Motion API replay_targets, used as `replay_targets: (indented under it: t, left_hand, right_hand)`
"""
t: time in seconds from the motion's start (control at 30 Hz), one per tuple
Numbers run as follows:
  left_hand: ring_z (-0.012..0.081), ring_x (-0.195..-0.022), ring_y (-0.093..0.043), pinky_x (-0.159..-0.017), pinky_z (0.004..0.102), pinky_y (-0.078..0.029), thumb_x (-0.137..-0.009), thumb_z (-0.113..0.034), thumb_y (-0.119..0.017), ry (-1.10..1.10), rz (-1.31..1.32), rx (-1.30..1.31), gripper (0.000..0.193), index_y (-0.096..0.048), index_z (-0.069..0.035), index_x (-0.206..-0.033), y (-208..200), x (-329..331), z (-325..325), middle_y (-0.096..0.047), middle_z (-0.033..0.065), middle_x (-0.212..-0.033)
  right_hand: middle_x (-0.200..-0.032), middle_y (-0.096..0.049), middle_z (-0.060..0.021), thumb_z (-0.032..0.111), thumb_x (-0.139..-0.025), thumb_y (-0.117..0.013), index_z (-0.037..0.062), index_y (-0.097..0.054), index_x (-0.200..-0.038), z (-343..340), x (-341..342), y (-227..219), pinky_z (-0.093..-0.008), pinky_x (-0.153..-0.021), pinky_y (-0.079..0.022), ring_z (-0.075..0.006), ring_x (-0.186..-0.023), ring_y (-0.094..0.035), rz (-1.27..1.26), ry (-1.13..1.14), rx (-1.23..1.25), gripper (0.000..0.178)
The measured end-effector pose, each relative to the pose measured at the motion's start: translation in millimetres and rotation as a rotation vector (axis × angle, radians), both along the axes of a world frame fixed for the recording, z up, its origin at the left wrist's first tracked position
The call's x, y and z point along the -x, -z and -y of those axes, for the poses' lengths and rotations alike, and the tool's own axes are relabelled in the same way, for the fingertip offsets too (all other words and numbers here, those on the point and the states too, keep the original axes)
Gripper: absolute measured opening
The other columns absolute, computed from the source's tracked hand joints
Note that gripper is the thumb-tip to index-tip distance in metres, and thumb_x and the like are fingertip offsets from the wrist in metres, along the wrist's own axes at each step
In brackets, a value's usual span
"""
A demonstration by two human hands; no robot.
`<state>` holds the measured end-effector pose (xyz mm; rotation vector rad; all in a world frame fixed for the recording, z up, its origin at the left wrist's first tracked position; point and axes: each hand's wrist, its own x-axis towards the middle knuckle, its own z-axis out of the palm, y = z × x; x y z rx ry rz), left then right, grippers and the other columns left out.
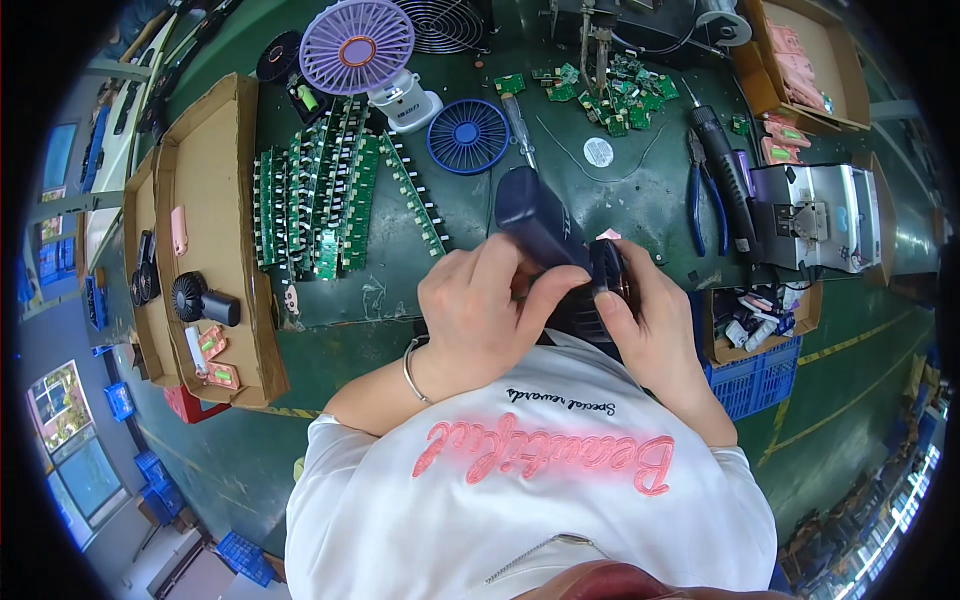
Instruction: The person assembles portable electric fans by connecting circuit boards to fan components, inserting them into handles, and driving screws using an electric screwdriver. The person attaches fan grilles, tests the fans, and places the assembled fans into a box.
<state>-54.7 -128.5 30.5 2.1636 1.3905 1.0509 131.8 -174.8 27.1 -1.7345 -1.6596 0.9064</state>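
Note:
Close in front of my body I hold a dark navy handheld fan (537, 212). My left hand (478, 308) is closed around its thick handle, which points away from me. At the round slatted head end, my right hand (656, 325) grips the rim with thumb on top. Both thumbs press near where handle and head meet. My palms and fingers partly hide the head. Just beyond the handle lies a screwdriver (519, 130) with a clear grip, beside a loose blue fan grille (468, 137).
Strips of green circuit boards (325, 190) lie left of centre, near a purple fan (357, 50). A cardboard tray (215, 130) stands at left. Loose circuit boards (640, 90) are heaped at the back. Blue-handled pliers (708, 200), an electric screwdriver (722, 165) and a metal device (820, 215) sit right.

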Motion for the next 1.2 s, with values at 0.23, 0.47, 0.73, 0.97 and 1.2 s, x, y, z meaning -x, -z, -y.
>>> replay_targets:
  t: [0.23, 0.47, 0.73, 0.97, 1.2]
  left_hand:
    - [0.0212, -0.049, -0.051, -0.047, 0.0311, -0.038, -0.09, -0.005, -0.057, 0.14, 0.391, 0.22, 0.016, -0.052, -0.004, -0.075, 13.1, 0.3, 0.4, -0.052, 0.0091, -0.061]
    - [0.0138, -0.059, -0.05, -0.054, 0.0259, -0.04, -0.083, -0.003, -0.066, 0.102, 0.581, -0.04, 0.019, -0.049, -0.004, -0.092, 28.5, 2.2, -4.3, -0.055, 0.0072, -0.079]
    - [0.0207, -0.059, -0.052, -0.057, 0.0319, -0.042, -0.066, -0.014, -0.083, 0.094, 0.203, -0.268, 0.034, -0.056, -0.007, -0.086, 17.8, -6.4, -8.7, -0.053, 0.0035, -0.071]
    - [0.0214, -0.062, -0.052, -0.059, 0.033, -0.041, -0.068, -0.008, -0.079, 0.084, 0.213, -0.373, 0.024, -0.064, -0.008, -0.086, 16.8, -1.0, -5.9, -0.056, 0.0029, -0.076]
    - [0.0213, -0.067, -0.052, -0.065, 0.0344, -0.04, -0.072, -0.008, -0.074, 0.073, 0.057, -0.394, 0.015, -0.063, -0.01, -0.083, 8.6, 3.0, -3.6, -0.055, 0.0035, -0.078]
  right_hand:
    - [-0.077, -0.062, -0.0177, 0.037, -0.088, -0.061, -0.005, -0.052, -0.119, -1.8, -4.4, 4.9, -0.035, -0.063, -0.047, -0.0302, -0.067, -0.062, -0.124, -0.01, 0.107, 0.053]
    - [-0.073, -0.06, -0.0149, 0.034, -0.091, -0.057, -0.0059, -0.053, -0.117, 0.0, -4.5, 11.4, -0.0322, -0.063, -0.046, -0.0235, -0.065, -0.059, -0.286, 0.016, 0.184, 0.048]
    - [-0.08, -0.063, -0.0198, 0.038, -0.089, -0.059, -0.0049, -0.051, -0.119, -1.8, 1.8, 11.6, -0.0391, -0.065, -0.049, -0.0355, -0.073, -0.064, -0.009, 0.014, 0.026, 0.053]
    - [-0.079, -0.063, -0.0198, 0.038, -0.088, -0.059, -0.0052, -0.051, -0.115, 0.2, 3.5, 8.4, -0.0398, -0.063, -0.049, -0.0356, -0.071, -0.064, -0.025, -0.005, 0.03, 0.052]
    - [-0.077, -0.062, -0.0183, 0.037, -0.088, -0.059, -0.004, -0.052, -0.116, 5.8, 3.5, 9.7, -0.038, -0.063, -0.048, -0.0333, -0.069, -0.063, -0.007, 0.012, -0.022, 0.05]
